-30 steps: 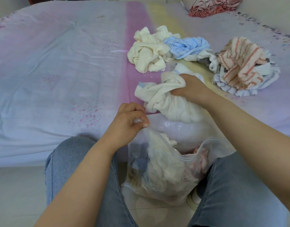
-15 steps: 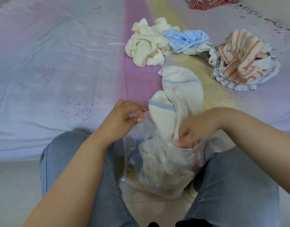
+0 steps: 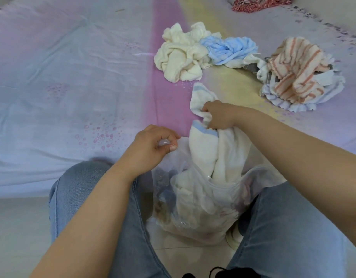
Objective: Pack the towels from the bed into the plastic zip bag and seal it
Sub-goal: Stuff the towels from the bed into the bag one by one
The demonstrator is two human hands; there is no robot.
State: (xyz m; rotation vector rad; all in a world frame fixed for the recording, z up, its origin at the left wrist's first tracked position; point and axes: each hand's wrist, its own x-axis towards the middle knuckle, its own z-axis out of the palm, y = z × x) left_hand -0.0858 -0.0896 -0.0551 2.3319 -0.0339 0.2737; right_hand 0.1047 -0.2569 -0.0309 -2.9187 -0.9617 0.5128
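While left grip [image 3: 153, 145] pinches bag [image 3: 193, 223] | right grip [image 3: 217, 115] holds white towel [image 3: 205, 149] | three piles on bed [image 3: 52, 77]

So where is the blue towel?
In the head view the blue towel lies crumpled on the bed, up and right of the middle, touching the cream towel on its left, with the orange striped towel further right.

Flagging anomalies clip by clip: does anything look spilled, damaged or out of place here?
Nothing stands out. The white towel sits half in the bag, its top gripped by the right hand; the left hand pinches the bag's rim.
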